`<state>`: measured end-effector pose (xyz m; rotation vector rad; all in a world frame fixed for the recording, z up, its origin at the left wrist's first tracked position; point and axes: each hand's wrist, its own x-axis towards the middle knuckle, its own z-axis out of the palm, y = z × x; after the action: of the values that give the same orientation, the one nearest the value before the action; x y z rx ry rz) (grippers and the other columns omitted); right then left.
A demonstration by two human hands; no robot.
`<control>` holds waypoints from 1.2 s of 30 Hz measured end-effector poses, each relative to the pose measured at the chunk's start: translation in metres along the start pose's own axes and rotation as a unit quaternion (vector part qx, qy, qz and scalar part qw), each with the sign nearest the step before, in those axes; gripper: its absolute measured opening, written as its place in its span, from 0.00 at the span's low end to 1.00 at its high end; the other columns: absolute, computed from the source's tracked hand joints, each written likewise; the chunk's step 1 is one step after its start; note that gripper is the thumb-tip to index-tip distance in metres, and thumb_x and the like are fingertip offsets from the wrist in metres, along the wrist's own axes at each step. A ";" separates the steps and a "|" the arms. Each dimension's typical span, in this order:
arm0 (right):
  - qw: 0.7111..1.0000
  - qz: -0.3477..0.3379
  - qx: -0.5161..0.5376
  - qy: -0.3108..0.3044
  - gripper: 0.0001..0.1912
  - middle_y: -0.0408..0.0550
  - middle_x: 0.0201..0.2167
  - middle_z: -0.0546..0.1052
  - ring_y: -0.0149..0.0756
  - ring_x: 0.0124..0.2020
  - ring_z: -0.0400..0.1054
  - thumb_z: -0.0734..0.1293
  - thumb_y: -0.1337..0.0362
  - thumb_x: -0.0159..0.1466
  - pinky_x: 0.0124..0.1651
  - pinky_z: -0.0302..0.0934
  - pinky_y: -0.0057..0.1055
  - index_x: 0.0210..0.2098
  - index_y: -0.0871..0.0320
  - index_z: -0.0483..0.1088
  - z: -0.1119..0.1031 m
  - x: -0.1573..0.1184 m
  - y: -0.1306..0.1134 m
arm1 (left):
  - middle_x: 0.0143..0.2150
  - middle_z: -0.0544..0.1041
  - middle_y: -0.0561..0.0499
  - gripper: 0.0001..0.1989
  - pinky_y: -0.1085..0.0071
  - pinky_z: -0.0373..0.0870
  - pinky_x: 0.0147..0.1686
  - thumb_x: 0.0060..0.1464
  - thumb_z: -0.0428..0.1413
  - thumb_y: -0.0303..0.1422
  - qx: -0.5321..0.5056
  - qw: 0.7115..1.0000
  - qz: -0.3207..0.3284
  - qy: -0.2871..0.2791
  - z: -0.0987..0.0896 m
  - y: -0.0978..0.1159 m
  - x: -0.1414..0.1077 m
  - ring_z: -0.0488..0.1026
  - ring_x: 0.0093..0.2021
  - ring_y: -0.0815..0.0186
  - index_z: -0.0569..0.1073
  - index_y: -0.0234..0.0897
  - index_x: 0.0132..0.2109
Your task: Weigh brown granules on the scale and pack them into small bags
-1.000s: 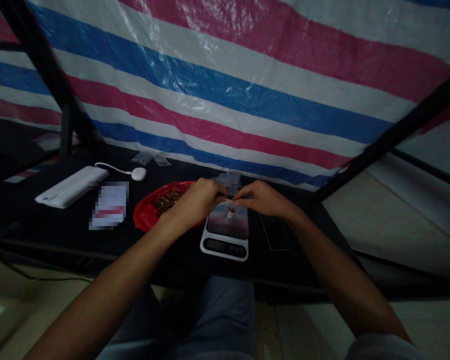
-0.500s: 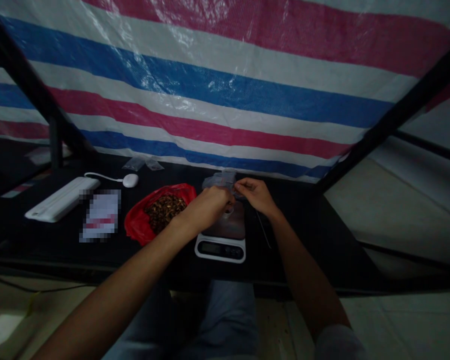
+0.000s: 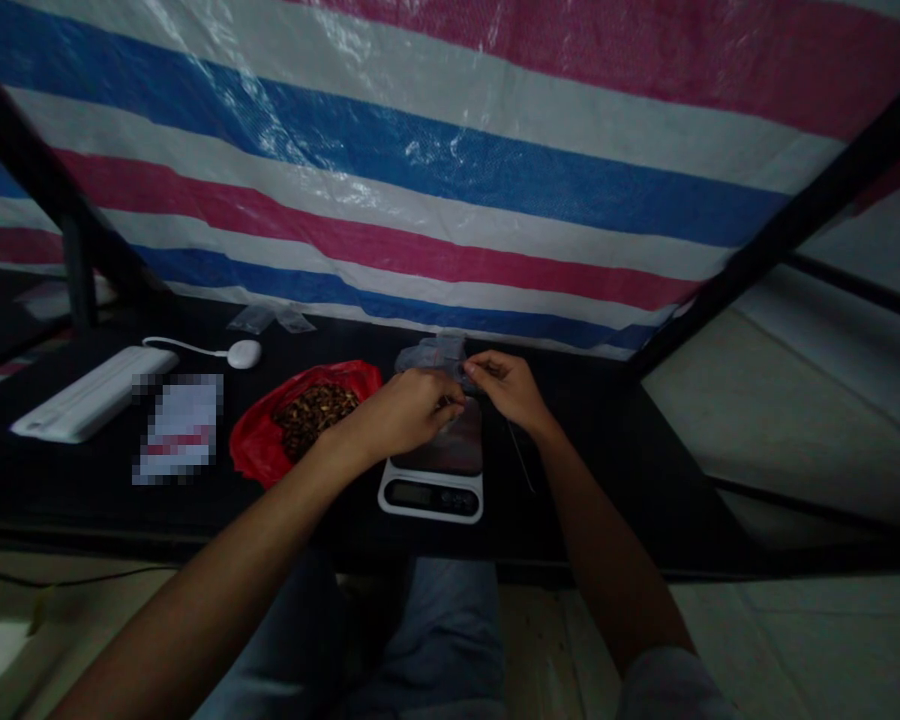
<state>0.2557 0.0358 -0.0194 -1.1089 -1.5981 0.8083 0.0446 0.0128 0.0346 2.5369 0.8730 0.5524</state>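
Note:
My left hand (image 3: 422, 408) is closed above the steel plate of a white kitchen scale (image 3: 430, 499). Something small and pale shows under its fingertips, too dim to name. Just right of it, my right hand (image 3: 511, 388) has thumb and fingers pinched together; what lies between them is too small to make out. Behind both hands lies a crumpled heap of clear plastic bags (image 3: 436, 350), close to the right fingertips. Left of the scale sits an open red plastic bag (image 3: 258, 440) full of small brown dried pieces (image 3: 315, 415), partly behind my left forearm.
A thin metal rod (image 3: 521, 458) lies right of the scale. To the left are a white power strip (image 3: 94, 395) with a corded white piece (image 3: 244, 354), and a blurred packet (image 3: 180, 430). Small clear bags (image 3: 270, 319) lie farther back. A striped tarp (image 3: 420, 190) hangs behind the black table.
The view has shifted slightly, so the table items sit a little farther left. My left hand has lowered a bit over the scale; the right stays pinched in nearly the same place.

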 end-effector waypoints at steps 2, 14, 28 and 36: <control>1.000 0.003 -0.002 0.005 0.17 0.46 0.28 0.79 0.36 0.30 0.72 0.73 0.49 0.59 0.36 0.66 0.32 0.33 0.58 0.77 0.000 -0.001 0.000 | 0.46 0.84 0.47 0.13 0.68 0.73 0.48 0.64 0.52 0.28 -0.017 1.000 -0.002 0.023 -0.009 -0.003 -0.004 0.81 0.46 0.61 0.82 0.38 0.46; 1.000 0.022 -0.019 -0.004 0.16 0.47 0.30 0.80 0.36 0.31 0.73 0.72 0.49 0.61 0.36 0.67 0.33 0.34 0.57 0.77 0.004 -0.008 -0.004 | 0.49 0.83 0.42 0.16 0.69 0.73 0.45 0.52 0.60 0.28 0.144 0.949 -0.235 -0.150 -0.043 -0.071 -0.067 0.81 0.49 0.55 0.82 0.38 0.49; 0.999 0.028 -0.026 -0.003 0.16 0.46 0.28 0.79 0.36 0.30 0.72 0.71 0.49 0.61 0.36 0.66 0.32 0.34 0.57 0.78 0.004 -0.009 -0.006 | 0.45 0.85 0.50 0.12 0.69 0.72 0.48 0.61 0.56 0.28 0.054 0.992 -0.103 -0.059 -0.049 -0.066 -0.062 0.80 0.44 0.61 0.83 0.41 0.45; 0.999 0.023 -0.029 -0.001 0.16 0.46 0.27 0.79 0.36 0.30 0.72 0.71 0.49 0.61 0.35 0.65 0.32 0.33 0.57 0.77 0.002 -0.009 -0.005 | 0.43 0.84 0.50 0.10 0.73 0.70 0.46 0.60 0.58 0.27 -0.003 1.000 0.002 -0.030 -0.043 -0.015 -0.011 0.80 0.43 0.64 0.83 0.39 0.44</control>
<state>0.2533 0.0260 -0.0189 -1.1899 -1.6130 0.7975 0.0086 0.0265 0.0609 2.5360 0.8448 0.4767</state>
